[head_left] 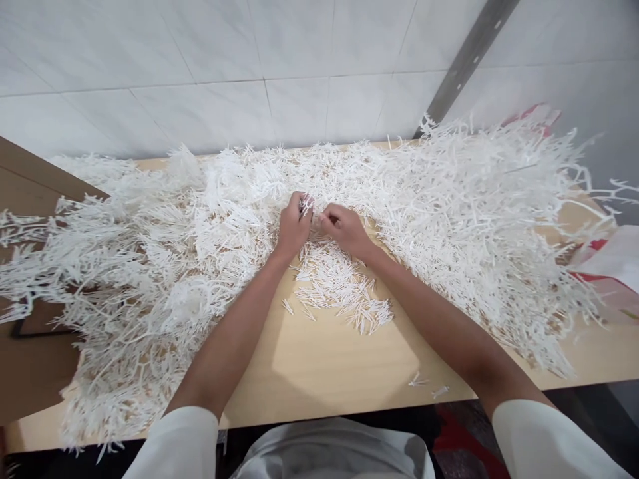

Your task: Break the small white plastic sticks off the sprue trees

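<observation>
No brand, label or legible writing is visible. A red-and-white bag (612, 266) at the right edge carries red print, but it is too cut off to read.

The left hand (293, 225) and right hand (342, 226) meet at the centre of the counter (324, 366), knuckles up, fingers curled. Both hands are clenched on a small white plastic sprue piece (307, 205), which protrudes from the left hand's fingertips. Its long axis cannot be determined; most of it is hidden inside the two grips.

Directly below the hands lies a heap of loose white plastic sticks (342, 286). The sticks are short and straight; most lie with their long axes running from lower left to upper right, fanning out toward the near edge. Two stray sticks (426, 386) lie apart near the counter's front edge.

A large mass of branched white plastic sprues (474, 219) surrounds the hands on the left, rear and right, overhanging the counter at both sides. Individual sprues in the mass are hard to separate. A brown cardboard sheet (30, 193) lies partly buried at the left.
</observation>
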Available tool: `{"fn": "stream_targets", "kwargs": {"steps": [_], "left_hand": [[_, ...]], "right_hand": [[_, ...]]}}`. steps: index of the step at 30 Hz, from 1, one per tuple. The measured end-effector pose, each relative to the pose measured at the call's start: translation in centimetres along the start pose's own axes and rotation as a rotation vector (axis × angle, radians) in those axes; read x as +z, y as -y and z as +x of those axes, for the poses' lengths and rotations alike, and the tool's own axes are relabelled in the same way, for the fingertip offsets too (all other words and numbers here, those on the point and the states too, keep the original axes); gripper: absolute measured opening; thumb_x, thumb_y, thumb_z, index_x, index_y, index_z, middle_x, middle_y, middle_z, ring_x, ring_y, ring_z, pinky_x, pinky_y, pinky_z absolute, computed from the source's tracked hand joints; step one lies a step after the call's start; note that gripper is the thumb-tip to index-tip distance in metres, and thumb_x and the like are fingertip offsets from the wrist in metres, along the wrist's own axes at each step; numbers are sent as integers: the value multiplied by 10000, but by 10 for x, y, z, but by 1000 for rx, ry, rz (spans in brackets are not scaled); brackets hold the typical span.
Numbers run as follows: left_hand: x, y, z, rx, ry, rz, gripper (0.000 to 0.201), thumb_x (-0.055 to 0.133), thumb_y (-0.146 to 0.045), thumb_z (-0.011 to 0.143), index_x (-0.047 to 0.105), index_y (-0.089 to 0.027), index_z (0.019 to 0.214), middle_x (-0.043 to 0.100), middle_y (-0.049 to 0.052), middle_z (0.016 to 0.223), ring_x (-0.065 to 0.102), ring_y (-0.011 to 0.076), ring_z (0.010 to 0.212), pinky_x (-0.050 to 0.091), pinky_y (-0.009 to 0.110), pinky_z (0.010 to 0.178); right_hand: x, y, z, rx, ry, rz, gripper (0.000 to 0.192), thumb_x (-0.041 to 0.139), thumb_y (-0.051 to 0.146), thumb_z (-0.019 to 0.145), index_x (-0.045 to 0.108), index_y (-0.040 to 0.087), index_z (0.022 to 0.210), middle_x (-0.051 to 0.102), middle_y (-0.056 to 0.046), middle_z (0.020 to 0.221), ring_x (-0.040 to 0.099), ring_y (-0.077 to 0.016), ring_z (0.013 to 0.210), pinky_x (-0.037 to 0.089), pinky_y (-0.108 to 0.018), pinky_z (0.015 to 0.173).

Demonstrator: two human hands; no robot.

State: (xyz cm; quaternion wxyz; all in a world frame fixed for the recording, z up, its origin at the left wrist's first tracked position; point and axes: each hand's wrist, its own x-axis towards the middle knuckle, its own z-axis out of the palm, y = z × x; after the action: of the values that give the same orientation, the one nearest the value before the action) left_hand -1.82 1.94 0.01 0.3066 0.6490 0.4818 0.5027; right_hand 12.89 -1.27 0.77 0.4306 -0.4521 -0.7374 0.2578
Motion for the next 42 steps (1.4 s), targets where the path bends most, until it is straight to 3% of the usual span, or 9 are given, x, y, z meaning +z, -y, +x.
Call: {"fn": "stream_targets", "kwargs": {"steps": [4, 7, 9, 13, 22, 27, 32, 39, 42], "left_hand": [[2, -3, -1, -59, 3, -127, 273, 404, -476, 966, 461, -230, 861, 513, -48, 598, 495, 87, 534, 390, 234, 562], [2, -4, -2, -39, 75, -136, 280, 422, -491, 957, 480, -227, 884, 521, -56, 563, 511, 83, 527, 401, 229, 571], [2, -5, -2, -25, 111, -149, 289, 425, -501, 954, 486, -227, 885, 516, -60, 543, 507, 83, 515, 402, 229, 569], [0, -5, -2, 4, 143, -145, 317, 431, -525, 945, 491, -226, 856, 493, -51, 563, 472, 85, 509, 392, 235, 552], [-1, -8, -2, 40, 109, -17, 323, 532, -485, 898, 504, -205, 740, 484, -35, 619, 422, 99, 576, 345, 252, 576], [-1, -2, 2, 16, 61, -7, 321, 577, -449, 880, 483, -195, 705, 489, -30, 632, 430, 106, 610, 353, 256, 603], [-2, 3, 6, -42, -90, -13, 415, 537, -554, 884, 434, -202, 690, 427, -29, 604, 407, 109, 581, 341, 270, 581], [1, -3, 1, -85, 24, -266, 373, 473, -570, 915, 465, -216, 797, 435, -43, 572, 434, 90, 502, 366, 247, 507], [1, -2, 1, -54, 52, -253, 397, 469, -597, 906, 472, -213, 803, 470, -32, 612, 458, 86, 519, 391, 242, 517]], "right_hand": [[-5, -4, 4, 203, -346, 183, 254, 573, 437, 872, 508, 216, 765, 517, 25, 702, 456, -96, 608, 377, -263, 577], [-5, -7, 5, 211, -391, 208, 287, 622, 481, 841, 558, 241, 985, 589, -1, 861, 516, -107, 681, 424, -265, 604], [-3, -8, 5, 169, -306, 155, 315, 585, 509, 865, 587, 249, 1043, 616, -22, 933, 540, -119, 729, 440, -276, 636], [1, -7, 6, 23, -90, -4, 380, 469, 562, 918, 639, 226, 863, 631, -34, 872, 557, -143, 787, 435, -304, 711], [1, -13, 4, -35, -22, -64, 389, 344, 559, 967, 477, 234, 800, 538, -6, 786, 479, -139, 710, 393, -308, 700], [2, -4, -1, -178, 49, -108, 359, 286, 497, 997, 447, 241, 802, 531, -23, 798, 482, -160, 746, 399, -326, 720], [10, 11, -12, -318, 269, -196, 326, 273, 440, 1010, 469, 246, 837, 562, -45, 833, 486, -175, 778, 419, -338, 713], [6, 2, -4, -48, -196, -40, 282, 490, 532, 925, 563, 262, 967, 589, -26, 931, 544, -158, 836, 446, -318, 706], [7, -4, 0, -9, -184, -60, 340, 532, 544, 899, 558, 282, 1114, 586, -44, 1047, 545, -188, 963, 448, -351, 799]]}}
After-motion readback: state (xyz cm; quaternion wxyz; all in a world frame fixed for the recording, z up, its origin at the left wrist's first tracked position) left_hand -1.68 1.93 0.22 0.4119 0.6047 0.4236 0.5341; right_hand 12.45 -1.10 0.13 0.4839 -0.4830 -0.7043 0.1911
